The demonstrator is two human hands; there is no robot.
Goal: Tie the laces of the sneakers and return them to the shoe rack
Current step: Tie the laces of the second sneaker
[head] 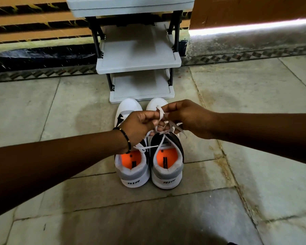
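Note:
Two white, grey and black sneakers with orange insoles stand side by side on the stone floor, heels toward me: the left sneaker [133,171] and the right sneaker [167,171]. Above the right sneaker's tongue, my left hand [138,127] and my right hand [185,118] pinch its white lace [160,113], which loops between the fingertips. A loose lace end [183,132] hangs under my right hand. The left sneaker's lace [145,147] lies across its opening; whether it is tied is hidden by my left wrist. The grey shoe rack [139,60] stands just beyond the toes.
The rack has several grey shelves on black legs and stands against a wall with a dark skirting band [42,57]. Pale stone floor slabs [254,103] spread on both sides of the sneakers. A bright strip of light [245,27] falls at the upper right.

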